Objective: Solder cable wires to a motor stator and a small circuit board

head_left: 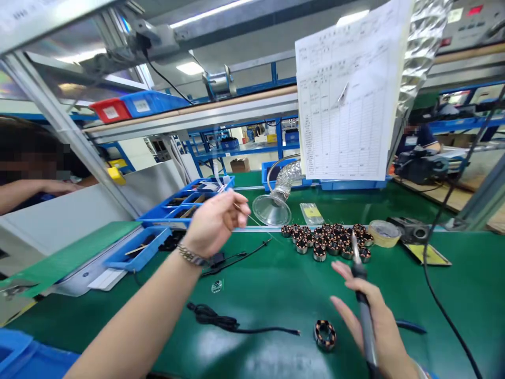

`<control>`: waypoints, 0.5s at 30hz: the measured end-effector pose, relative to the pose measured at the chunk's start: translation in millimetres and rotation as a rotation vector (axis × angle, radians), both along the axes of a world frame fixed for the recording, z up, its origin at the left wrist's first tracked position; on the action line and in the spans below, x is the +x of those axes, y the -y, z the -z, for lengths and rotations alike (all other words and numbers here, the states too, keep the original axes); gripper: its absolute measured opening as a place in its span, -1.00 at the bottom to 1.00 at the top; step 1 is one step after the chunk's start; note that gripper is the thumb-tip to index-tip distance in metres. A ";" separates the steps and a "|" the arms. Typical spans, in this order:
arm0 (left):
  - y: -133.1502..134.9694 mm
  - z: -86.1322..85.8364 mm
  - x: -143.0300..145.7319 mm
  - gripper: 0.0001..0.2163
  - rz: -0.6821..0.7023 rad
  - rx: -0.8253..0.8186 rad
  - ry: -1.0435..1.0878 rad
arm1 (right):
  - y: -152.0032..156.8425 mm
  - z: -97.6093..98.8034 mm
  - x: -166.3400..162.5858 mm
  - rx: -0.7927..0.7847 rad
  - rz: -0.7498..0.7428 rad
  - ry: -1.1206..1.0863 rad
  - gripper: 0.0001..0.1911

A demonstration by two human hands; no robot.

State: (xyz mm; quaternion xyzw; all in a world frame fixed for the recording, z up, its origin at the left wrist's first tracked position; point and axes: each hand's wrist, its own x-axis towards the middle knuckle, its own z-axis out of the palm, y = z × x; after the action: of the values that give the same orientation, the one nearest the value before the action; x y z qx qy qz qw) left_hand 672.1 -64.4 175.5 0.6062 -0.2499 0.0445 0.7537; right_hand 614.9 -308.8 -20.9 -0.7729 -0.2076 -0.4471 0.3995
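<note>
The right hand (pixel 371 316) grips a soldering iron (pixel 361 287), tip upward, fingers loosely wrapped. The left hand (pixel 215 221) is raised, pinching a thin solder wire (pixel 246 215). Taking the lone copper-wound stator (pixel 325 335) as landmark: the right hand is just right of it, a black cable (pixel 232 323) lies left, and bare green mat (pixel 284 284) stretches behind it to the stator cluster (pixel 327 241). A blue tray (pixel 138 252) sits far left, at the mat's edge.
</note>
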 end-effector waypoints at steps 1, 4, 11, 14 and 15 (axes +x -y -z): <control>10.5 6.1 -8.1 -0.75 0.074 0.012 -0.039 | -7.9 -17.7 0.1 0.001 -0.040 0.014 -0.71; 32.6 18.8 -20.3 -0.73 0.215 -0.020 -0.097 | -34.2 -61.9 -3.8 0.058 -0.209 -0.014 -0.71; -0.7 24.4 -34.5 -0.73 0.144 -0.101 -0.102 | -24.7 -84.4 -45.8 0.343 -0.350 -0.213 -0.88; -35.9 29.5 -44.6 -0.71 0.005 -0.180 -0.141 | 15.2 -69.9 -62.4 0.196 -0.199 -0.170 -0.87; -47.6 32.0 -48.2 -0.70 -0.035 -0.209 -0.146 | 28.6 -62.9 -65.9 0.143 -0.165 -0.188 -0.87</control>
State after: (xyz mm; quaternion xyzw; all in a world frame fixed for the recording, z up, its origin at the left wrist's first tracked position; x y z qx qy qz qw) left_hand 623.9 -16.9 143.5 0.5302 -0.1776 0.0392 0.8281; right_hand 549.0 -337.4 42.0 -0.7611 -0.1995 -0.3523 0.5067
